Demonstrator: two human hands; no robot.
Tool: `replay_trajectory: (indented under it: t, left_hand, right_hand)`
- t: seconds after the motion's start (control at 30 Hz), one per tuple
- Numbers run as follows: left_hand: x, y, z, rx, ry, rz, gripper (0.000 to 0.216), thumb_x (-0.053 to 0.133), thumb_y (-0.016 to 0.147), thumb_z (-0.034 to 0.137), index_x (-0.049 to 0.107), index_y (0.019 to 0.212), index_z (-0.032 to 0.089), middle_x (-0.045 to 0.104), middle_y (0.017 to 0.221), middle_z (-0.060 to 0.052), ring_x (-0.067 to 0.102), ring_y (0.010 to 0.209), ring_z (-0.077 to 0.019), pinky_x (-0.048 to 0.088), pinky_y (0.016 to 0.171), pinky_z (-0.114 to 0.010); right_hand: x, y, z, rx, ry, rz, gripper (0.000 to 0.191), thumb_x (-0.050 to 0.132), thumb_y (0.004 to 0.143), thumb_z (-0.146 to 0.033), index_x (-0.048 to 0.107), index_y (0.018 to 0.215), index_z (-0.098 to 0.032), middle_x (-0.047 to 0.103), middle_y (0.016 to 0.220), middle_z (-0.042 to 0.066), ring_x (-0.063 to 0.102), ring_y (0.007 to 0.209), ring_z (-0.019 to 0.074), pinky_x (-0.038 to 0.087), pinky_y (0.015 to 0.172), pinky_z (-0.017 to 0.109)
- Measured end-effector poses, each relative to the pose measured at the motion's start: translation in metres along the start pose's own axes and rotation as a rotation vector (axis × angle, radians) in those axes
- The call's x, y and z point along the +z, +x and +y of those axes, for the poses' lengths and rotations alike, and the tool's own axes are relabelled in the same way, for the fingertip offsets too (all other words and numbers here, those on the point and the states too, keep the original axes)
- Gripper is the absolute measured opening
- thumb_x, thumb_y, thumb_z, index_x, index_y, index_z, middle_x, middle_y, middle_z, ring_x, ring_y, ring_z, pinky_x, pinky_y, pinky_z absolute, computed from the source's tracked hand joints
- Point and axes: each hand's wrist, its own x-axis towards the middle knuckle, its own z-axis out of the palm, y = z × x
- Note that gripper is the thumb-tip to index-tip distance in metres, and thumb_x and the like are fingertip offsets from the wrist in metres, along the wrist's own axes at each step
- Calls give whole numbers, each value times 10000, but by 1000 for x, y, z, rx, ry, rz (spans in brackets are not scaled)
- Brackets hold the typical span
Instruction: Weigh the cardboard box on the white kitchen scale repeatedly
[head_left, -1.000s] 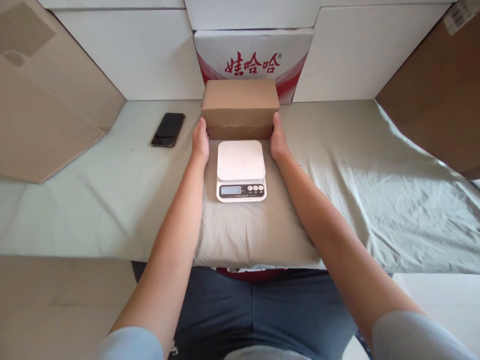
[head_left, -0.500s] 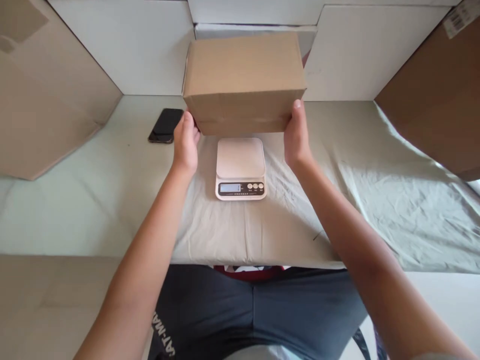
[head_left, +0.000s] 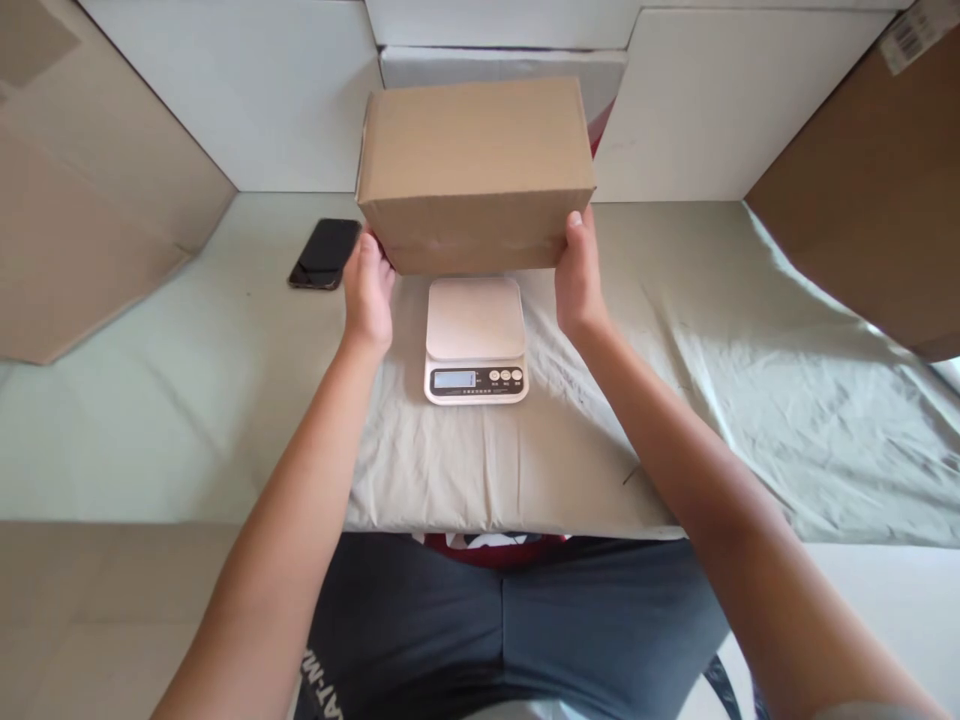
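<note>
Between my two hands a closed brown cardboard box [head_left: 476, 160] is held up, just beyond the white kitchen scale [head_left: 475, 320]. My left hand [head_left: 367, 290] grips its lower left corner, thumb toward me and fingers partly hidden. On the other side my right hand [head_left: 580, 275] holds the lower right corner, with the thumb on the near face and the rest of the fingers out of sight behind. The scale has a lit display and a row of buttons along its front; its plate bears nothing.
A black smartphone [head_left: 325, 254] lies left of the scale, close to my left hand. Large cardboard panels [head_left: 112, 210] stand at the left and right [head_left: 877, 200]. White boxes [head_left: 240, 90] line the back. A pale green cloth [head_left: 187, 400] covers the surface.
The box has shifted slightly left and a little lower in the picture, both hands still on it. The whole view has also slid slightly. The scale still carries nothing.
</note>
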Motion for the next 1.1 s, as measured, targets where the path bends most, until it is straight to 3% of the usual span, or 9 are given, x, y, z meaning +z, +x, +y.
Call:
replay_trajectory:
  t: [0.1,0.2,0.3,0.37,0.5,0.73,0.9,1.0,1.1]
  left_hand:
    - [-2,16,-23,-3,-62,17,644,713,777,954,780,1098,399,794,1371,34,517,1582,-338,384,1349,-537]
    - [-3,37,-55,-35,-90,53,744,734,736,975,763,1108,332,776,1404,-6,496,1593,-322,340,1368,-543]
    - [-6,51,-82,-148,-107,122,724,637,857,952,744,1162,304,736,1485,-19,444,1634,-282,320,1375,-502]
    - [-10,55,-94,-198,-134,153,697,591,937,906,727,1227,287,734,1490,-1,427,1634,-243,299,1380,-487]
    - [-19,61,-105,-265,-180,98,586,569,1050,780,692,1291,260,766,1397,30,408,1617,-165,211,1413,-479]
    - [-28,64,-110,-247,-179,47,519,630,1057,702,712,1309,255,782,1378,-6,444,1634,-210,247,1419,-506]
    - [-23,65,-112,-311,-144,80,446,528,1153,568,690,1322,189,790,1383,-8,460,1641,-184,268,1416,-455]
    - [-17,60,-95,-267,-79,102,531,542,1109,670,706,1308,205,733,1506,-63,512,1613,-235,349,1384,-459]
    - [-12,45,-53,-120,-40,16,675,648,953,844,745,1260,250,686,1564,-92,525,1602,-324,407,1357,-542]
  right_hand:
    - [3,11,28,17,47,15,801,449,882,-958,580,1513,-484,605,1665,-102,294,1757,244,287,1482,463]
    - [9,28,63,86,150,62,953,526,812,-983,535,1576,-414,537,1732,-85,324,1739,236,281,1476,445]
    - [14,41,89,197,189,96,1045,607,749,-986,509,1600,-388,533,1735,-88,309,1741,237,280,1471,440]
    - [14,44,100,228,205,101,996,606,773,-957,532,1571,-365,581,1692,-61,340,1732,258,329,1456,459]
    - [8,43,112,233,269,120,725,597,858,-799,581,1445,-374,648,1609,-43,456,1672,294,420,1417,503]
    - [-1,28,99,217,208,6,561,625,919,-659,590,1385,-348,698,1525,-55,481,1621,259,361,1431,499]
    - [-4,22,86,245,204,-13,554,617,928,-591,571,1386,-283,667,1575,-21,503,1597,249,322,1445,486]
    - [-4,28,74,216,187,-2,619,645,915,-675,560,1399,-298,676,1569,-5,511,1600,265,362,1433,493]
    - [-9,28,48,139,125,-37,659,666,898,-757,588,1413,-353,648,1613,-19,455,1653,299,365,1439,529]
